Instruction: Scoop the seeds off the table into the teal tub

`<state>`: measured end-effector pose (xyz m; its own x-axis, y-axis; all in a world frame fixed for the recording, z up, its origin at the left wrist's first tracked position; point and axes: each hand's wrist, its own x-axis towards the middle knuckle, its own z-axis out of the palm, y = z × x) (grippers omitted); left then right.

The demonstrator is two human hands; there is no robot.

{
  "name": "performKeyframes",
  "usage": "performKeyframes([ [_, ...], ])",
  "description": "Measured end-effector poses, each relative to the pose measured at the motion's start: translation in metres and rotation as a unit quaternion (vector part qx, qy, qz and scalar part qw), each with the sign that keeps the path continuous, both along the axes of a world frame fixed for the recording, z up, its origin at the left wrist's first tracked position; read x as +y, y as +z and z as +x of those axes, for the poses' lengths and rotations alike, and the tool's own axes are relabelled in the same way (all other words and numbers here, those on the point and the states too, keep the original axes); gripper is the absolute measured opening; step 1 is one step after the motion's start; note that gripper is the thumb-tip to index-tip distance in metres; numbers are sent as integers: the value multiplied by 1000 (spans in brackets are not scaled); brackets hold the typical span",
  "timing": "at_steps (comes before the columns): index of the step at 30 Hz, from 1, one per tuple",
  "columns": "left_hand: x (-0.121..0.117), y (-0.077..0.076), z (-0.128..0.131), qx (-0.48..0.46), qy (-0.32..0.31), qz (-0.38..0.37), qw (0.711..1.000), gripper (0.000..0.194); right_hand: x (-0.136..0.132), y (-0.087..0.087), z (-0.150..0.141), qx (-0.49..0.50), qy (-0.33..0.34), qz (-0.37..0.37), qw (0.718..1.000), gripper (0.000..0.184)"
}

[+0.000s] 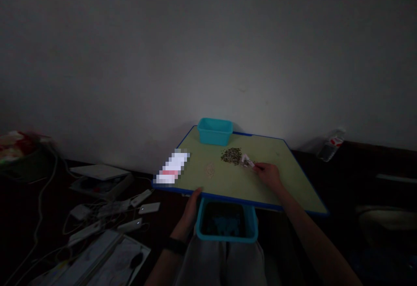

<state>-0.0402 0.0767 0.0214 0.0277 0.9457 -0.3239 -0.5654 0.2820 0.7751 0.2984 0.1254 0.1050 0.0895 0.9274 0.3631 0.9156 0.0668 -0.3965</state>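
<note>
On a pale green tabletop (234,184) with a blue rim lies a loose pile of small dark and light grains (231,156), perhaps beans or seeds. My right hand (269,175) is closed in a pinch on a small whitish piece (247,161) at the pile's right edge; its kind is too dim to make out. My left hand (190,210) is at the table's front edge, thumb tip against the rim, its other fingers hidden. Close beside it on my lap sits a turquoise basin (256,225) with dark contents. A small patch of pale grains (209,170) lies left of the pile.
A second turquoise basin (215,137) stands at the table's back left. A lit phone-like screen, blurred out (172,168), lies at the left edge. Cables and white power adapters (150,207) clutter the floor at left. A plastic bottle (331,144) leans by the wall at right.
</note>
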Motion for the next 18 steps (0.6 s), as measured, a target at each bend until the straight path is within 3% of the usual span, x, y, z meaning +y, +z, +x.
performKeyframes([
  [5, -2, 1, 1, -13, -5, 10, 1000, 35, 22, 2, 16, 13, -23, -19, 999, 26],
  [10, -2, 2, 2, -22, -1, -13, 1000, 33, 41, -2, 23, 55, -43, 10, 998, 23],
  [14, 0, -1, 2, -21, -11, -14, 1000, 35, 46, -10, 25, 115, -65, 33, 991, 20],
  [18, -1, 2, 2, 18, 21, -15, 1000, 32, 46, -15, 28, 170, -57, 58, 982, 19],
])
